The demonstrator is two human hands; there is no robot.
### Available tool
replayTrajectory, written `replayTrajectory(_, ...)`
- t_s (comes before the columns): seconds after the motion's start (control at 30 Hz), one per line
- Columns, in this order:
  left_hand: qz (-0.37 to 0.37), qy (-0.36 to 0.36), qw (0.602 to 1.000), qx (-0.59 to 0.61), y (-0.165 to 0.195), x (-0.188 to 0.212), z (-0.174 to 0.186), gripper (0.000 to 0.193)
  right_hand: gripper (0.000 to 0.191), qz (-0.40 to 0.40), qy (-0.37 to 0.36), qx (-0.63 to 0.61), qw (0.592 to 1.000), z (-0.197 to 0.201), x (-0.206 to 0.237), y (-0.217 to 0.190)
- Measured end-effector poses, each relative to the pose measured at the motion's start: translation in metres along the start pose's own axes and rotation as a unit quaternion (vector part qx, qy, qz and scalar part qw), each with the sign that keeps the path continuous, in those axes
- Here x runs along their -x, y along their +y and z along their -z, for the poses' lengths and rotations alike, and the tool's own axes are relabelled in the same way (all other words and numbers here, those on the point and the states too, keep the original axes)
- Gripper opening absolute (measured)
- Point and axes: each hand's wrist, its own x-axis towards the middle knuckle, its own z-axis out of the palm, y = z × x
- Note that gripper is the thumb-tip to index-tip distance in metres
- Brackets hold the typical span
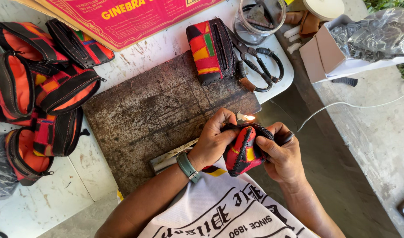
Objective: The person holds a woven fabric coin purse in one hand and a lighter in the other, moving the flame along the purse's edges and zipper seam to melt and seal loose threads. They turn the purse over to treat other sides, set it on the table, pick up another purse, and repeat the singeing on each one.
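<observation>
Both my hands hold one small zipped pouch [242, 152] of red, yellow and black patchwork, just above my lap. My left hand [213, 140] grips its left side, fingers curled over the top edge. My right hand [282, 155] clasps its right side, and a dark object end [287, 138] sticks out past the thumb. A small flame [248, 117] burns right at the pouch's upper zipper edge, between the two hands. What feeds the flame is hidden by my fingers.
A dark worn board [162, 110] lies on the white table [56, 198]. Several similar pouches [39, 83] are heaped at the left, and another pouch [211, 50] lies beside black scissors [260, 67]. Behind are a glass jar [259, 17], a pink carton [131, 17], a cardboard box [323, 55] and a white cable [352, 105].
</observation>
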Motion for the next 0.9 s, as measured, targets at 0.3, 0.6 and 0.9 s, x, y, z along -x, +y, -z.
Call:
replayTrajectory(0.3, -0.14, -0.04, 0.961, -0.235, 0.029, 0.013, -0.009, 0.015, 0.022, 0.074, -0.044, 0.047, 0.995, 0.016, -0.006, 0.009)
replayTrajectory(0.6, -0.163, -0.078, 0.953, -0.244, 0.028, 0.013, -0.014, 0.009, 0.027, 0.154, -0.004, 0.19, 0.97, 0.033, -0.024, 0.015)
replayTrajectory(0.9, -0.131, -0.049, 0.969, -0.202, 0.011, 0.006, -0.015, 0.012, 0.024, 0.174, 0.023, 0.265, 0.948, 0.029, -0.033, 0.002)
